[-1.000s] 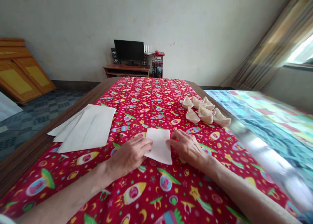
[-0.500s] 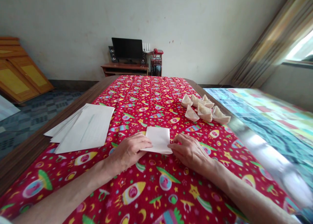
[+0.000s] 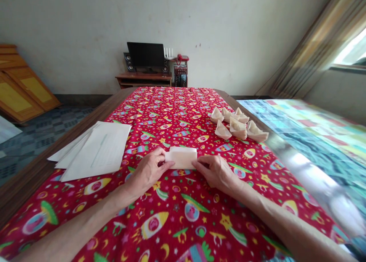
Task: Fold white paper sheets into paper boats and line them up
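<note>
Between my hands, in the middle of the red patterned cloth (image 3: 154, 216), is a folded sheet of paper (image 3: 183, 159). Its near part is turned up over the rest, and a paler strip shows along the far edge. My left hand (image 3: 153, 166) pinches the left end, thumb in front and fingers behind. At the right end, my right hand (image 3: 215, 170) grips the near corner between thumb and fingers. To the left lies a fanned stack of white paper sheets (image 3: 98, 151). Several folded paper boats (image 3: 238, 128) stand grouped at the right, some nested together.
Brown table edges (image 3: 31, 174) show beside the cloth. Beyond the table, a monitor (image 3: 145, 56) with speakers stands on a small desk (image 3: 143, 79). A bed with a patterned cover (image 3: 320, 140) is at the right, a wooden cabinet (image 3: 25, 86) at the left.
The paper's near edge has been lifted and folded away from me, so the paper looks shorter. Both hands have moved with it; the view has shifted slightly.
</note>
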`<state>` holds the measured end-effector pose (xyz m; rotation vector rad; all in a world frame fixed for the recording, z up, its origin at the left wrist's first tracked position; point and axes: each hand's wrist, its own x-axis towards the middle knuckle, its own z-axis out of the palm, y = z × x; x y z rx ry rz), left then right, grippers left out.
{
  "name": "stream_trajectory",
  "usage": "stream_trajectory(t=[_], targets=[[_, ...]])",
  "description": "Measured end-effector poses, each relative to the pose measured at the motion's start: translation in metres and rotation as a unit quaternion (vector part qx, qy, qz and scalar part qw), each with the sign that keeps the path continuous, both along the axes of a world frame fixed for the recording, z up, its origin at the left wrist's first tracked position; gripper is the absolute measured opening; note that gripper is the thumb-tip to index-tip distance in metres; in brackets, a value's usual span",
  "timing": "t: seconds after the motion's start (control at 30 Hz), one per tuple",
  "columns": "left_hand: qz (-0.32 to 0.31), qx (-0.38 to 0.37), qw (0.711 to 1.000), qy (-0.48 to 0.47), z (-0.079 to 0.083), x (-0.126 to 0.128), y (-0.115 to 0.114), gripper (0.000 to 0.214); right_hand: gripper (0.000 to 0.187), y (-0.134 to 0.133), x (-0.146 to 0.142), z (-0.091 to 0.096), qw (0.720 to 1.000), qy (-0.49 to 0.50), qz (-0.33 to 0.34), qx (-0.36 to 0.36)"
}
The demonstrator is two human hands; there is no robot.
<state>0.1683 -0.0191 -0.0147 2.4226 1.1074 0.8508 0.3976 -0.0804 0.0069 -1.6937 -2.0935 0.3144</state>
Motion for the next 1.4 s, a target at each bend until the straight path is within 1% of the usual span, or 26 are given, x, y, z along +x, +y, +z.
stream_trajectory(t=[0.13, 0.23, 0.4, 0.47, 0.53, 0.6, 0.63, 0.7, 0.73, 0.8, 0.87, 0.93, 1.03, 1.13, 1.27, 1.4], targets=[[0.036, 0.026, 0.997, 0.063, 0.004, 0.007, 0.003, 0.039, 0.034, 0.005, -0.006, -0.002, 0.999, -0.020, -0.050, 0.003], [0.070, 0.048, 0.990, 0.112, 0.007, 0.011, 0.005, 0.040, 0.033, 0.009, -0.009, -0.003, 0.995, -0.059, -0.077, 0.009], [0.103, 0.090, 0.977, 0.163, 0.011, 0.014, 0.004, 0.045, 0.035, 0.014, -0.011, 0.002, 0.988, -0.127, -0.085, -0.009], [0.115, 0.100, 0.973, 0.176, 0.013, 0.015, 0.002, 0.043, 0.035, 0.015, -0.012, 0.005, 0.986, -0.145, -0.083, -0.018], [0.132, 0.100, 0.969, 0.182, 0.013, 0.016, 0.001, 0.035, 0.035, 0.016, -0.012, 0.007, 0.984, -0.156, -0.086, -0.022], [0.148, 0.100, 0.969, 0.172, 0.012, 0.016, 0.002, 0.024, 0.035, 0.017, -0.013, 0.007, 0.983, -0.161, -0.089, -0.026], [0.150, 0.106, 0.970, 0.160, 0.011, 0.016, 0.003, 0.023, 0.035, 0.018, -0.013, 0.008, 0.982, -0.162, -0.089, -0.028], [0.125, 0.139, 0.973, 0.131, 0.008, 0.016, 0.006, 0.033, 0.035, 0.018, -0.013, 0.008, 0.982, -0.164, -0.088, -0.035], [0.094, 0.163, 0.974, 0.122, 0.006, 0.016, 0.007, 0.034, 0.035, 0.019, -0.013, 0.008, 0.981, -0.166, -0.088, -0.038], [0.003, 0.204, 0.971, 0.125, 0.004, 0.016, 0.008, 0.029, 0.035, 0.019, -0.013, 0.008, 0.981, -0.169, -0.089, -0.042], [-0.075, 0.216, 0.964, 0.138, 0.004, 0.017, 0.006, 0.030, 0.035, 0.019, -0.013, 0.007, 0.980, -0.173, -0.090, -0.041], [-0.117, 0.202, 0.962, 0.139, 0.005, 0.019, 0.001, 0.033, 0.035, 0.020, -0.013, 0.007, 0.980, -0.176, -0.089, -0.038], [-0.127, 0.183, 0.968, 0.120, 0.004, 0.022, -0.007, 0.036, 0.035, 0.020, -0.012, 0.005, 0.979, -0.179, -0.089, -0.035], [-0.115, 0.178, 0.971, 0.112, 0.001, 0.024, -0.013, 0.035, 0.037, 0.021, -0.012, 0.004, 0.979, -0.181, -0.086, -0.027], [-0.119, 0.175, 0.969, 0.126, -0.001, 0.023, -0.017, 0.036, 0.037, 0.020, -0.012, 0.003, 0.980, -0.182, -0.083, -0.017], [-0.127, 0.171, 0.966, 0.148, 0.003, 0.021, -0.020, 0.039, 0.037, 0.021, -0.012, 0.002, 0.980, -0.182, -0.082, -0.016]])
